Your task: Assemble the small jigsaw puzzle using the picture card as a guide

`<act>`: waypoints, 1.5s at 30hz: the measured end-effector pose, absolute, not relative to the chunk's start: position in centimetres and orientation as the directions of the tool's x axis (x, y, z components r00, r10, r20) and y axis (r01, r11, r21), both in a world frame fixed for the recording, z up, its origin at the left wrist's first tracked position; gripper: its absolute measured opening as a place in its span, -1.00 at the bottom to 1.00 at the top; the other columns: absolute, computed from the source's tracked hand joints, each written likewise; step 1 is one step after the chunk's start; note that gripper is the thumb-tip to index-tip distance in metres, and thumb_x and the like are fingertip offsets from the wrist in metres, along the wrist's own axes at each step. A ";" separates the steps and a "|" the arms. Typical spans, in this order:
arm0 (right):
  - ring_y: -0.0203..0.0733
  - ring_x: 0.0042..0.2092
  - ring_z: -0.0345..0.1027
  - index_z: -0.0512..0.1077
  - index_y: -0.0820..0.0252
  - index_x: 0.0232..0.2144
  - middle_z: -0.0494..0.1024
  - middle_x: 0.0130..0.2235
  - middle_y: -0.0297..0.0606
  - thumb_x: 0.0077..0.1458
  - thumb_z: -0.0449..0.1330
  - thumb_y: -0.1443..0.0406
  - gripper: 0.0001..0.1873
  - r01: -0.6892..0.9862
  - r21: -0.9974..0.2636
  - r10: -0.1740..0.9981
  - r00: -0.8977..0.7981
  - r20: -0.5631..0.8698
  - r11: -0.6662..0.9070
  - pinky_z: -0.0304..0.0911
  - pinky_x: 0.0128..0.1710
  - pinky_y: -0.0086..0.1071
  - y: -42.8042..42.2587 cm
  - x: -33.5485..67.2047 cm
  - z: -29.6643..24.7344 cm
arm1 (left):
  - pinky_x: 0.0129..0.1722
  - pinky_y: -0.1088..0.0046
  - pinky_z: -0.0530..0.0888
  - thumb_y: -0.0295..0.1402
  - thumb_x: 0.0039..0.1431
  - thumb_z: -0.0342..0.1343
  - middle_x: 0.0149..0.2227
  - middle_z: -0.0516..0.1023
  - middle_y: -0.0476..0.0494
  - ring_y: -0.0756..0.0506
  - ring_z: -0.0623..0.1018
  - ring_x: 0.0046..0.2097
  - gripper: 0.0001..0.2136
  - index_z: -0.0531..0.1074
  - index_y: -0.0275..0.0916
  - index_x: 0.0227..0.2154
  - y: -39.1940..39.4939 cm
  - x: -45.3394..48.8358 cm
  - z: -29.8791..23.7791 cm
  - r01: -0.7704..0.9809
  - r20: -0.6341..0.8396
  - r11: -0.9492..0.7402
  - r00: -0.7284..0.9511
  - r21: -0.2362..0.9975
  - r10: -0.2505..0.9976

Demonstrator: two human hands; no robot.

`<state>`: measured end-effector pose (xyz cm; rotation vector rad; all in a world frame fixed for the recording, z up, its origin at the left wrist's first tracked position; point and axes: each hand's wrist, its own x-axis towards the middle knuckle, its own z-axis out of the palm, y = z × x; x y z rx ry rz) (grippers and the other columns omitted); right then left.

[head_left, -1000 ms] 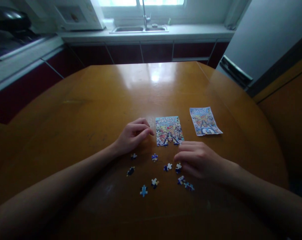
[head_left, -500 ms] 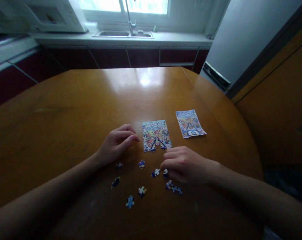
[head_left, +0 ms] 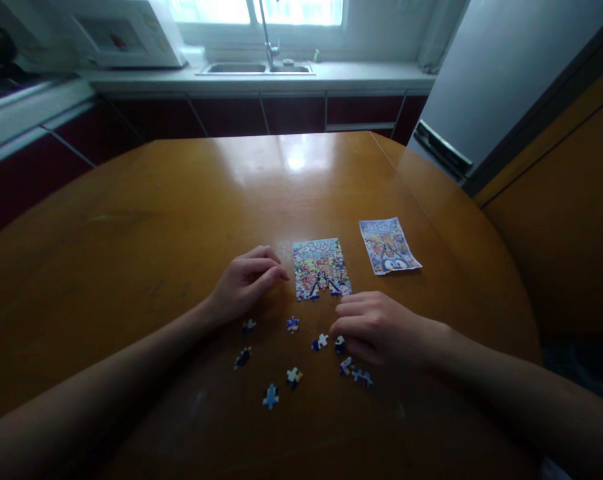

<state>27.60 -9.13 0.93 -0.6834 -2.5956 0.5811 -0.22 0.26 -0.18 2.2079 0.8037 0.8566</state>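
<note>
- Right hand (head_left: 376, 327) lies knuckles up on the wooden counter (head_left: 131, 233), just below the lower right corner of the part-built puzzle (head_left: 322, 268).
- Its fingers are bent and their tips touch a dark blue-and-white loose piece (head_left: 340, 344). I cannot tell whether they pinch it or only rest on it.
- Left hand (head_left: 246, 283) rests on the counter left of the puzzle, loosely curled with nothing in it, its forefinger stretched out to just beside the puzzle's left edge.
- The puzzle lies flat between the two hands, with its lower edge ragged and unfinished.
- Other loose pieces (head_left: 292, 324) are scattered on the counter below the puzzle, between the forearms; two of them (head_left: 362, 378) lie just beside the right hand's underside.
- A printed sheet (head_left: 388, 245) with a similar colourful picture lies flat to the right of the puzzle, apart from it.
- Beyond the counter's far edge are a sink (head_left: 254, 67) under a bright window and a grey fridge (head_left: 481, 73) on the right.
</note>
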 end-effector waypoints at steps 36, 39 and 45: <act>-0.17 -0.30 0.34 0.46 0.17 -0.34 0.50 -0.37 -0.23 0.16 0.08 0.42 -0.84 0.651 -0.443 0.787 -0.523 0.326 0.616 0.22 -0.30 -0.26 -9.2 28.0 0.7 | -0.42 0.48 0.32 -0.33 0.30 0.05 -0.45 0.42 -0.06 0.02 0.40 -0.42 -0.73 0.58 -0.27 -0.44 0.0 0.3 -0.2 0.306 0.281 -0.542 0.604 0.783 0.746; -0.17 -0.31 0.37 0.46 0.17 -0.34 0.51 -0.37 -0.24 0.17 0.09 0.41 -0.85 0.671 -0.479 0.824 -0.457 0.334 0.567 0.25 -0.29 -0.25 -9.1 28.0 0.7 | -0.43 0.48 0.31 -0.33 0.31 0.05 -0.43 0.43 -0.07 0.02 0.39 -0.42 -0.74 0.59 -0.27 -0.42 -0.1 0.3 -0.3 0.291 0.274 -0.543 0.624 0.787 0.731; -0.15 -0.31 0.42 0.49 0.17 -0.34 0.57 -0.34 -0.22 0.16 0.11 0.37 -0.86 0.710 -0.552 0.894 -0.275 0.353 0.436 0.26 -0.30 -0.23 -8.3 28.6 0.4 | -0.44 0.48 0.30 -0.34 0.31 0.06 -0.43 0.42 -0.06 0.02 0.40 -0.42 -0.74 0.59 -0.28 -0.42 -0.1 0.3 -0.4 0.276 0.290 -0.549 0.622 0.789 0.728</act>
